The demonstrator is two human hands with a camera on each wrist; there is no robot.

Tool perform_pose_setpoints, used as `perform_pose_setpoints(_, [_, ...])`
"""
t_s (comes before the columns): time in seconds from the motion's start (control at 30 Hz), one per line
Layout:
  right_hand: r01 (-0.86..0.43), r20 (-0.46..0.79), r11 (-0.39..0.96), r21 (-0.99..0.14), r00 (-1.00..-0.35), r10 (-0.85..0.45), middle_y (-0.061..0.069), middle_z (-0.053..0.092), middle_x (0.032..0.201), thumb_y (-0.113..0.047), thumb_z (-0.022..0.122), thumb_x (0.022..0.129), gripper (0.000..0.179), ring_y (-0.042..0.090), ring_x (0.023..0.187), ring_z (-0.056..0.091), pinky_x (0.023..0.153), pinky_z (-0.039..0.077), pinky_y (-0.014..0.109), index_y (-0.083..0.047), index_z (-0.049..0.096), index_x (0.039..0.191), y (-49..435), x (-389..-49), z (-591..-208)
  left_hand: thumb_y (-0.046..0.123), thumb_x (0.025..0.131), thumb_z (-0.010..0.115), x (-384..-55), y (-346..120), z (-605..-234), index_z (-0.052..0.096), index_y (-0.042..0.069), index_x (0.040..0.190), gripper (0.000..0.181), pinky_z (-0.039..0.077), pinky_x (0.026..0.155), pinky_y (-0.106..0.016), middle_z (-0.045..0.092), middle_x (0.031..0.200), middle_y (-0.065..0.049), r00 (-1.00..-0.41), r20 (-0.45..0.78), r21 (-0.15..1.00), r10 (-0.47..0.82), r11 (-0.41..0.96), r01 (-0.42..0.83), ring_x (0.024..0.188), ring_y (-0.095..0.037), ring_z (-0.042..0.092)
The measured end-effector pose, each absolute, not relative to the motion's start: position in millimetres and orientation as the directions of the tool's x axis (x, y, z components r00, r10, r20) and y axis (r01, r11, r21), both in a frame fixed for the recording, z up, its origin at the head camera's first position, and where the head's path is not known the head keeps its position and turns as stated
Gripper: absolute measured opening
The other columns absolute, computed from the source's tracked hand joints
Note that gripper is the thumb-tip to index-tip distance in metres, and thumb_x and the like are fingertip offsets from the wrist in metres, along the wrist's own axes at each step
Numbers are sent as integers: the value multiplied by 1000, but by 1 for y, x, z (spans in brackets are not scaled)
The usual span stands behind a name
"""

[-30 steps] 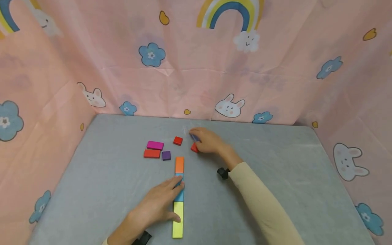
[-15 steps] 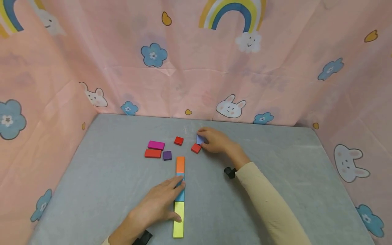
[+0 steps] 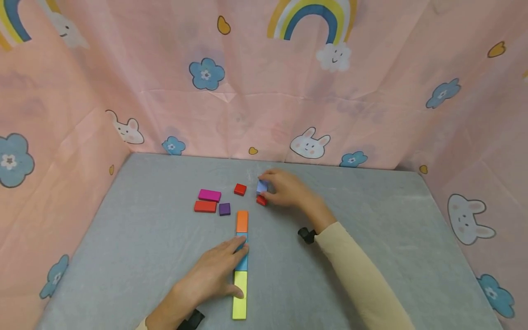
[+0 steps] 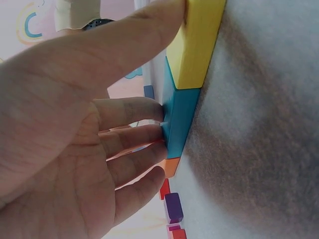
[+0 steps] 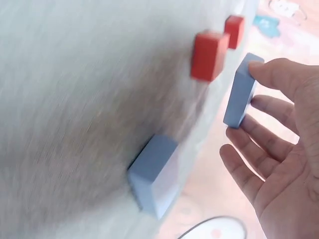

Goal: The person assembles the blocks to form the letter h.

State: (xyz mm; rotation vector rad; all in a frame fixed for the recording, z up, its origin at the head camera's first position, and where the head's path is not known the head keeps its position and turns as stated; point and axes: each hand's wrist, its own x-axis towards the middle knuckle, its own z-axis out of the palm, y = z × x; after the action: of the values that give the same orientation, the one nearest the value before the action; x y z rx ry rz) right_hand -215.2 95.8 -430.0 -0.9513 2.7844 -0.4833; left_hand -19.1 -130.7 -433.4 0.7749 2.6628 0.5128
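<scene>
While the right hand (image 3: 286, 189) pinches a blue block (image 5: 241, 94) between thumb and fingers over the far worktop (image 3: 346, 201), good handling calls for clearing the neighbouring red block (image 3: 261, 200), with the left hand (image 3: 210, 269), fingers extended, touching the near row of blocks (image 3: 240, 308) only lightly.

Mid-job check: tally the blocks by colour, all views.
Red wooden-looking rectangular blocks: 3
Periwinkle wooden-looking rectangular blocks: 2
Magenta wooden-looking rectangular block: 1
Purple wooden-looking squarish block: 1
Orange wooden-looking rectangular block: 1
Sky-blue wooden-looking rectangular block: 1
Yellow wooden-looking rectangular block: 1
Total: 10
</scene>
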Motion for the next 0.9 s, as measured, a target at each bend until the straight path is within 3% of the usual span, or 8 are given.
perform_pose_setpoints(0.2, [-626,-59,696,-352,-727,-684,11,68,143,-32,74,99,51,28,133,65,117,55,46,-8,67,142,75,-201,-429,44,70,98,-20,-132,-433,55,1,152,102,49,121,-52,44,167,-13,-800,-208,428,563,788,443,150,-35,50])
perform_pose_setpoints(0.5, [-651,-67,614,-447,-660,-748,9,68,142,-34,73,99,48,26,128,65,115,56,44,-10,69,141,53,-189,-436,44,71,98,-18,-133,-433,55,1,152,102,49,121,-51,44,167,-14,-798,-195,417,570,785,458,151,-34,48])
perform_pose_setpoints(0.7, [-629,-104,628,-458,-664,-740,8,66,146,-33,71,100,47,25,138,61,122,50,45,-11,67,142,47,-189,-440,45,71,98,-19,-132,-432,54,1,153,103,48,122,-51,43,168,-14,-795,-209,418,570,787,454,153,-33,47])
perform_pose_setpoints(0.9, [-595,-123,651,-472,-686,-717,10,63,149,-30,72,101,48,27,138,60,122,50,46,-10,65,144,45,-192,-440,45,70,98,-20,-132,-433,55,1,152,103,47,123,-50,44,168,-13,-795,-207,417,570,787,455,154,-31,46])
